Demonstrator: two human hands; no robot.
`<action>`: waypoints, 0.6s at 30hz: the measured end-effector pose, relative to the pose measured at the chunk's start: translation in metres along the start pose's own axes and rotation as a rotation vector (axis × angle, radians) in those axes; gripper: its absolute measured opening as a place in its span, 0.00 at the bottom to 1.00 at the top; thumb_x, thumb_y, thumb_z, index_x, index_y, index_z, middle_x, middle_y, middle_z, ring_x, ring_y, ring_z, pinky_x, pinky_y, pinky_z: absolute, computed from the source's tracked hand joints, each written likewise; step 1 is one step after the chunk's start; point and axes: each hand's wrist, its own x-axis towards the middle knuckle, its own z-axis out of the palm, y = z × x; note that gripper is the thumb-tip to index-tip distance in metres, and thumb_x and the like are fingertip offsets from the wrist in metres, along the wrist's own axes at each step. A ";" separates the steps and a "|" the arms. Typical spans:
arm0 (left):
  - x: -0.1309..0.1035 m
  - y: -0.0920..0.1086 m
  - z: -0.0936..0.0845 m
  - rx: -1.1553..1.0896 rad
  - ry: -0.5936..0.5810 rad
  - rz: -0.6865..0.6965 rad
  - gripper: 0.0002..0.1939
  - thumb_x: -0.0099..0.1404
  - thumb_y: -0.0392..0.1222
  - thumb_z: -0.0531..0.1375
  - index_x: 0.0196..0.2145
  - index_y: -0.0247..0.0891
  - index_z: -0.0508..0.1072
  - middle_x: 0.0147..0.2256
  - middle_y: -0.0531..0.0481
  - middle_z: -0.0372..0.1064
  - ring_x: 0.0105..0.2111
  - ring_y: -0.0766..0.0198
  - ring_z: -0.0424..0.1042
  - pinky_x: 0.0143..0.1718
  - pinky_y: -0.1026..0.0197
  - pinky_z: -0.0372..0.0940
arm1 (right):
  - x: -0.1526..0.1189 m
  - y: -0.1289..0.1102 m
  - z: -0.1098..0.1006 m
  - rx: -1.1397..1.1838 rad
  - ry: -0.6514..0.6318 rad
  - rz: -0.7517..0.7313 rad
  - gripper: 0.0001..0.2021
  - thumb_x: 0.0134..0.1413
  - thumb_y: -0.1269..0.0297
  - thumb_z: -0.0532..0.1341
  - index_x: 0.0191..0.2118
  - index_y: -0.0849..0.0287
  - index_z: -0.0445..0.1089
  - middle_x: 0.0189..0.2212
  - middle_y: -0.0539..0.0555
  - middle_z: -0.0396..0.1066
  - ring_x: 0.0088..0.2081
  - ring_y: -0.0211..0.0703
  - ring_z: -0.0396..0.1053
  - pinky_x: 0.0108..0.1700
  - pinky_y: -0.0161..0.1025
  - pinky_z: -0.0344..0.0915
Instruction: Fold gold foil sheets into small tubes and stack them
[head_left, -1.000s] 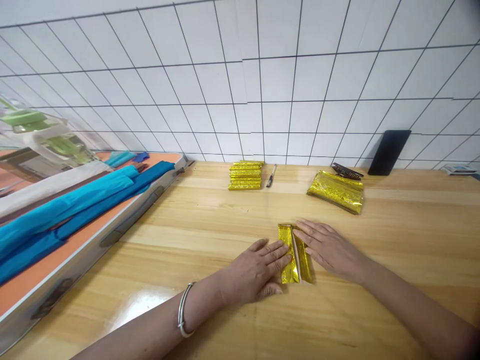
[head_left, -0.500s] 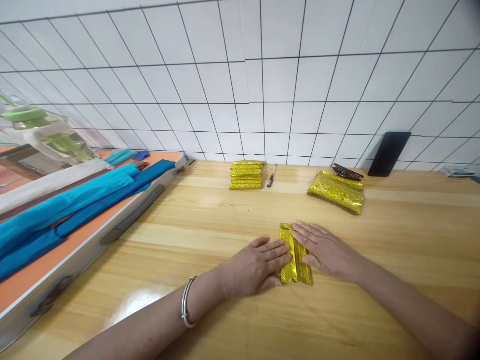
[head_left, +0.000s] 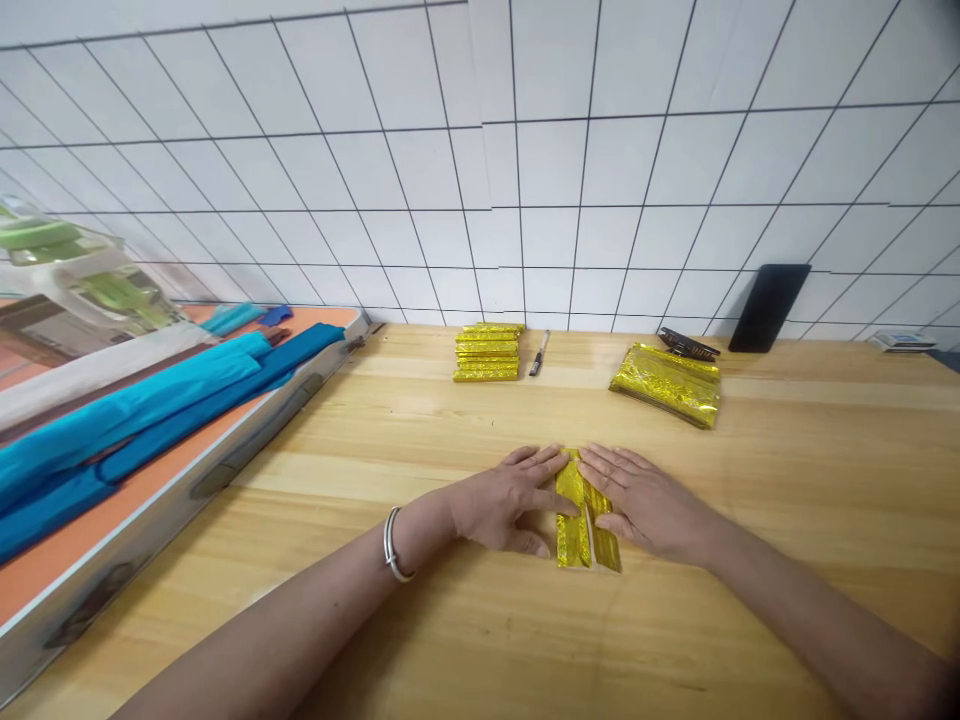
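A shiny gold foil sheet [head_left: 573, 540], its sides folded toward a seam down the middle, lies flat on the wooden table. My left hand [head_left: 517, 500] rests on its left part, fingers spread, the fingertips near the top edge and one finger lower across the foil. On the right part lies my right hand [head_left: 637, 495], fingers stretched out flat and thumb apart, pressing by the seam. Toward the bottom the seam gapes a little. Neither hand grips anything.
Near the wall are a row of rolled gold foil strips [head_left: 487, 355], a pen [head_left: 539, 353], a stack of gold foil sheets [head_left: 667, 385], a dark hair clip [head_left: 688, 345] and a leaning black phone [head_left: 770, 308]. Blue cloths [head_left: 150, 390] lie on an orange surface at left.
My left hand has moved up along the foil, its fingers spreading wider. My right hand stays on the right part. The lower seam gapes more. The view has shifted slightly.
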 end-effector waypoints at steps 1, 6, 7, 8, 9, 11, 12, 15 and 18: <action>0.000 -0.002 -0.001 0.005 -0.013 0.011 0.31 0.56 0.58 0.59 0.56 0.49 0.61 0.65 0.46 0.26 0.63 0.40 0.36 0.59 0.41 0.38 | 0.000 0.000 0.000 0.006 -0.005 -0.001 0.33 0.59 0.49 0.50 0.65 0.58 0.42 0.64 0.58 0.41 0.64 0.50 0.39 0.62 0.52 0.42; -0.003 -0.003 0.000 0.054 -0.007 0.035 0.31 0.58 0.60 0.56 0.57 0.48 0.60 0.65 0.44 0.30 0.62 0.41 0.41 0.59 0.42 0.39 | -0.001 -0.001 -0.004 0.040 -0.008 -0.005 0.33 0.59 0.49 0.50 0.65 0.57 0.42 0.64 0.58 0.42 0.64 0.50 0.40 0.62 0.52 0.43; -0.003 -0.002 0.000 0.066 0.000 0.043 0.31 0.59 0.61 0.56 0.57 0.47 0.60 0.65 0.43 0.31 0.62 0.41 0.41 0.59 0.42 0.39 | -0.001 -0.001 -0.005 0.041 -0.010 -0.005 0.33 0.59 0.49 0.50 0.65 0.58 0.42 0.64 0.59 0.42 0.64 0.50 0.40 0.62 0.52 0.42; -0.004 -0.002 0.001 0.082 0.007 0.052 0.32 0.59 0.61 0.55 0.58 0.46 0.59 0.65 0.42 0.33 0.62 0.42 0.41 0.59 0.42 0.39 | -0.001 -0.002 -0.006 0.039 -0.012 -0.005 0.32 0.59 0.50 0.50 0.65 0.58 0.42 0.64 0.59 0.41 0.64 0.50 0.39 0.62 0.52 0.42; -0.005 -0.002 0.002 0.099 0.015 0.064 0.32 0.60 0.61 0.54 0.58 0.45 0.59 0.64 0.41 0.34 0.62 0.42 0.42 0.59 0.42 0.39 | -0.001 -0.002 -0.007 0.038 -0.015 -0.007 0.32 0.59 0.50 0.50 0.65 0.58 0.42 0.64 0.59 0.41 0.64 0.50 0.39 0.62 0.52 0.42; -0.006 -0.001 0.002 0.144 0.033 0.083 0.31 0.62 0.60 0.53 0.58 0.45 0.58 0.64 0.40 0.37 0.62 0.43 0.43 0.58 0.42 0.41 | -0.001 -0.002 -0.007 0.040 -0.018 -0.017 0.32 0.60 0.51 0.49 0.65 0.58 0.43 0.64 0.58 0.41 0.64 0.49 0.39 0.62 0.52 0.41; -0.006 -0.001 0.002 0.170 0.039 0.091 0.29 0.63 0.58 0.52 0.59 0.45 0.57 0.63 0.40 0.39 0.62 0.44 0.44 0.58 0.42 0.43 | -0.001 -0.002 -0.007 0.042 -0.017 -0.023 0.31 0.60 0.51 0.49 0.65 0.58 0.43 0.64 0.58 0.41 0.64 0.49 0.39 0.62 0.52 0.41; -0.004 0.002 -0.003 0.257 0.037 0.119 0.25 0.66 0.53 0.50 0.58 0.45 0.58 0.62 0.39 0.45 0.61 0.45 0.47 0.56 0.45 0.48 | -0.001 0.001 -0.006 0.047 -0.019 -0.033 0.32 0.59 0.50 0.50 0.65 0.58 0.43 0.64 0.58 0.41 0.64 0.49 0.38 0.62 0.52 0.42; 0.001 0.008 -0.010 0.353 0.028 0.168 0.22 0.68 0.48 0.49 0.57 0.41 0.59 0.58 0.37 0.53 0.59 0.47 0.52 0.53 0.49 0.54 | 0.000 0.005 -0.004 0.057 -0.027 -0.032 0.32 0.59 0.49 0.50 0.65 0.57 0.42 0.64 0.58 0.42 0.64 0.49 0.39 0.62 0.52 0.42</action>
